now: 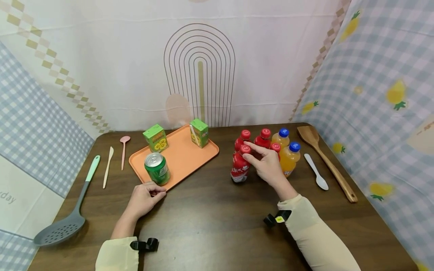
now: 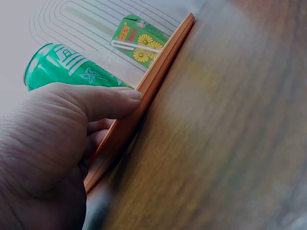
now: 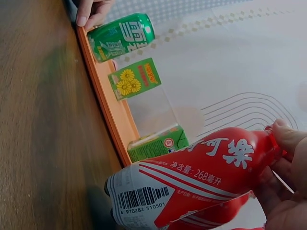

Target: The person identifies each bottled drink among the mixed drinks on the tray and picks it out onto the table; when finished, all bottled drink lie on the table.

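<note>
An orange tray (image 1: pixel 184 165) lies on the table, and my left hand (image 1: pixel 144 199) grips its near corner, thumb on the rim (image 2: pixel 160 60). Close to those fingers a green soda can (image 1: pixel 157 168) stands on the tray. Two green juice boxes are at the tray's far side, one at the left (image 1: pixel 156 138) and one at the right (image 1: pixel 199 133) with a straw on it. My right hand (image 1: pixel 268 165) pinches a red cola bottle (image 1: pixel 240 167) by its neck just below the cap. The bottle is upright; whether its base touches the table I cannot tell.
Several more red cola bottles (image 1: pixel 262 138) and two orange drink bottles with blue caps (image 1: pixel 290 158) stand behind and beside my right hand. A white spoon (image 1: pixel 317 173) and wooden spatula (image 1: pixel 327 162) lie right. A slotted turner (image 1: pixel 64 227), knife (image 1: pixel 108 167) and pink spoon (image 1: pixel 124 150) lie left.
</note>
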`<action>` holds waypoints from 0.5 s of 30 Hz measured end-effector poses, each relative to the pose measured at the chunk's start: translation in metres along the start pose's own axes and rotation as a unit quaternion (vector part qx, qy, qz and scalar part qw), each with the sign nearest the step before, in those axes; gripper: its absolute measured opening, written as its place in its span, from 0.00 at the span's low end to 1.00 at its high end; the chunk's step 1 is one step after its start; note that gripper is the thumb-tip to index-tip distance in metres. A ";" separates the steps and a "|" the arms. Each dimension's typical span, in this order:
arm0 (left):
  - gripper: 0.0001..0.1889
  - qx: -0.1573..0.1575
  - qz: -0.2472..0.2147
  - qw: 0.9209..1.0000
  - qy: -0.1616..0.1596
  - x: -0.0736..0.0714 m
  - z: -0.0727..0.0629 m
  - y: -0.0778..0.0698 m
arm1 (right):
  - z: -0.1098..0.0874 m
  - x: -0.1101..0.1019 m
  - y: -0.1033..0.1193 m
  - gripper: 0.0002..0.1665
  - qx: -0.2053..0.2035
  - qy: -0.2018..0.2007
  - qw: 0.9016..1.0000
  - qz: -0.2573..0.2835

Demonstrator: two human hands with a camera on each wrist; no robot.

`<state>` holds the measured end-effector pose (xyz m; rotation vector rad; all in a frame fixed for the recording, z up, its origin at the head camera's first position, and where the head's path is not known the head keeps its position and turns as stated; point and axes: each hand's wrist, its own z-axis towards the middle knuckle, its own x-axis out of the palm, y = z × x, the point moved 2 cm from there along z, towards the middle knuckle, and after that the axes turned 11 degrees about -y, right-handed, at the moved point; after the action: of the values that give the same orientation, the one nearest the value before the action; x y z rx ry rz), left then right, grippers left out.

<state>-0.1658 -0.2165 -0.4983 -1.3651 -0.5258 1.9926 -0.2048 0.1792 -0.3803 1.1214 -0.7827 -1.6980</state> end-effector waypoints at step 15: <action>0.03 -0.004 0.003 1.000 0.003 0.001 0.000 0.002 | -0.008 -0.009 -0.001 0.24 -0.006 -0.008 1.000 -0.015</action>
<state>-0.1665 -0.2171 -0.5004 -1.3784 -0.5284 1.9930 -0.1966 0.1877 -0.3817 1.1169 -0.7688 -1.7358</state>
